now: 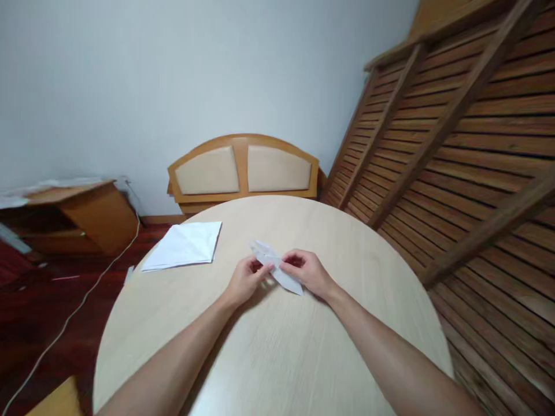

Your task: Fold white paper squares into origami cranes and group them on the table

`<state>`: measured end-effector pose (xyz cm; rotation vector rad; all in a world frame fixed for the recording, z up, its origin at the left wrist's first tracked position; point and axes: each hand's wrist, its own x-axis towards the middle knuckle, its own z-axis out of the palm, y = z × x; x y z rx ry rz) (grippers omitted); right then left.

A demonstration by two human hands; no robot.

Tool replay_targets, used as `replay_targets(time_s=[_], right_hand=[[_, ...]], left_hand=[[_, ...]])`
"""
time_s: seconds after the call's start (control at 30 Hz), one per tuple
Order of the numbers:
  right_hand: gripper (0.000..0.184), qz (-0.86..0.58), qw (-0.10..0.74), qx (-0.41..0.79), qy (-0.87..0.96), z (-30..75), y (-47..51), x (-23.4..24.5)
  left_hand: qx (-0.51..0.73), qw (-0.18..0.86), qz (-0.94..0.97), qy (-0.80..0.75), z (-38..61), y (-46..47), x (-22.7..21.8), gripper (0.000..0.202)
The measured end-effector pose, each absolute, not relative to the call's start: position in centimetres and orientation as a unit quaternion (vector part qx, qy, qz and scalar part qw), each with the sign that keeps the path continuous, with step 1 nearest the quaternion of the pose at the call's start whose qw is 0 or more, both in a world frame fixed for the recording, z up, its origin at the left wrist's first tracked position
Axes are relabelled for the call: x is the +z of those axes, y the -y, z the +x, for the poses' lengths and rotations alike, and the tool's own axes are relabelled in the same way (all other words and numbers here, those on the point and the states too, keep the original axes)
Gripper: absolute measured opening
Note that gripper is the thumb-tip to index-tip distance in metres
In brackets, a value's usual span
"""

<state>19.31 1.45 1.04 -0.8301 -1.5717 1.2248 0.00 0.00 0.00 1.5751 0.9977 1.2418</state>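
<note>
A small folded piece of white paper [286, 279] is held between both hands just above the round table [277, 370]. It lies slantwise, one end pointing up and left, the other down toward the right. My left hand [248, 280] pinches its left edge, the thumb on top and the other fingers mostly behind it. From the right side my right hand [310, 271] pinches the same paper near its middle, thumb and index finger close together. Farther left on the tabletop rests a stack of white paper sheets [186, 245].
Behind the table stands a wooden headboard [243, 167] with two beige panels. A slatted wooden frame [455, 144] leans along the right. At left are a low wooden cabinet [95, 216] and a white cable [82, 303] running over the dark red floor.
</note>
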Motion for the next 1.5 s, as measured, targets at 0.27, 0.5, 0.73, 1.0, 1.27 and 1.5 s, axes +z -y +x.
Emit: replay_targets(time_s=[0.27,0.5,0.73,1.0,1.27,1.5], right_hand=[[0.029,-0.33,0.435,0.514,0.662,19.2,-1.3,1.2],[0.03,-0.341,0.437,0.503,0.663,19.4,-1.4,1.2],[0.034,-0.335,0.422,0.53,0.655,19.4,-1.0,1.3],[0.038,-0.345,0.421,0.537,0.644,19.5,-1.1,1.5],[0.037,-0.335,0.432,0.537,0.643,19.7,-1.1,1.7],[0.036,-0.349,0.473,0.519,0.621,20.1,-1.6,1.9]], left_hand=[[0.483,0.482,0.628,-0.374,0.3,0.3,0.5,0.037],[0.428,0.502,0.651,-0.376,0.3,0.4,0.0,0.038],[0.403,0.49,0.679,-0.37,0.3,0.8,0.2,0.043],[0.373,0.463,0.712,-0.374,0.5,1.3,0.5,0.044],[0.318,0.495,0.736,-0.336,0.5,1.9,1.5,0.043],[0.265,0.499,0.762,-0.316,0.3,2.1,1.7,0.042]])
